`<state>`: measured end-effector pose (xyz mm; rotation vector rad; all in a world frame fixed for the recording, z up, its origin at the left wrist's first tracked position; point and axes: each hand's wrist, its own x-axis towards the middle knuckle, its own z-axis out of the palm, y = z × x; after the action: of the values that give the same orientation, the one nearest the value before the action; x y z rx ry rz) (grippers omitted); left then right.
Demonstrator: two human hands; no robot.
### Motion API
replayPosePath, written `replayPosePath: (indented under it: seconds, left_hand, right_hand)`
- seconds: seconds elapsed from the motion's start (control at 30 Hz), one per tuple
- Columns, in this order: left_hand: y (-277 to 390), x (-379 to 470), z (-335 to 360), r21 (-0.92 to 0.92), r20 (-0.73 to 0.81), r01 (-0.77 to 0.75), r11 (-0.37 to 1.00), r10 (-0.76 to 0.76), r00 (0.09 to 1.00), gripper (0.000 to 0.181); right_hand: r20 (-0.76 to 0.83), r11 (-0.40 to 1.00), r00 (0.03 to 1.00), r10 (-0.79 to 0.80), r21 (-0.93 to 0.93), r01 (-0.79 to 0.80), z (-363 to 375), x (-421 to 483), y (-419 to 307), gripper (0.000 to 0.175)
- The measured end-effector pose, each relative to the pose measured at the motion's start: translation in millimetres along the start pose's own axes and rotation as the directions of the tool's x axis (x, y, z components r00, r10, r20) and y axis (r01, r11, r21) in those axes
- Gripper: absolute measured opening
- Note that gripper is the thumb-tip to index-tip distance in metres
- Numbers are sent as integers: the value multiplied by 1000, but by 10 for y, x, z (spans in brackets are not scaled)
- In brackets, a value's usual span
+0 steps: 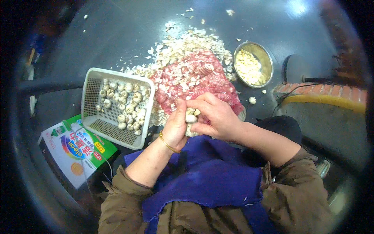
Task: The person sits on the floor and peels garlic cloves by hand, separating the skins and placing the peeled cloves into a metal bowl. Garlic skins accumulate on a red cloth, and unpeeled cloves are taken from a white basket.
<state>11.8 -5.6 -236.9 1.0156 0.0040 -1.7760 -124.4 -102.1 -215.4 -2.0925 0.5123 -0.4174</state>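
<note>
A partly broken-up garlic bulb [191, 118] sits between my two hands, above the edge of a red mesh sack. My left hand [175, 126], with a gold-coloured bangle at its wrist, grips the bulb from the left, thumb up. From the other side the bent fingers and thumb of my right hand [216, 115] press on the same bulb and hide part of it. Loose garlic skins lie over the red mesh sack [225, 92] in front of me. To the left, a white plastic basket [98, 122] holds several whole garlic bulbs.
A steel bowl [267, 67] of peeled garlic cloves stands at the far right. Garlic skins [192, 41] are heaped beyond the sack. A printed cardboard box [76, 149] is under the basket's near side. A brick edge [327, 90] with a black cable lies right. A purple apron [204, 181] covers my lap.
</note>
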Motion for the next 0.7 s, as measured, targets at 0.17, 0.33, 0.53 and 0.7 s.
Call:
replayPosePath:
  seconds: [0.17, 0.33, 0.53, 0.7]
  left_hand:
    - [0, 12, -34, -203, 289, 176, 963, -112, 951, 82]
    - [22, 73, -95, -496, 145, 103, 862, -34, 989, 63]
    - [88, 57, -146, -505, 131, 103, 857, -42, 990, 43]
    - [82, 30, -97, -403, 50, 32, 915, -12, 999, 40]
  right_hand:
    - [318, 443, 862, 396, 756, -482, 9, 0, 169, 29]
    - [280, 10, 810, 516, 943, -332, -146, 24, 372, 43]
    - [248, 150, 766, 593, 901, -408, -202, 54, 389, 30]
    - [22, 639, 851, 525, 650, -411, -53, 45, 218, 14]
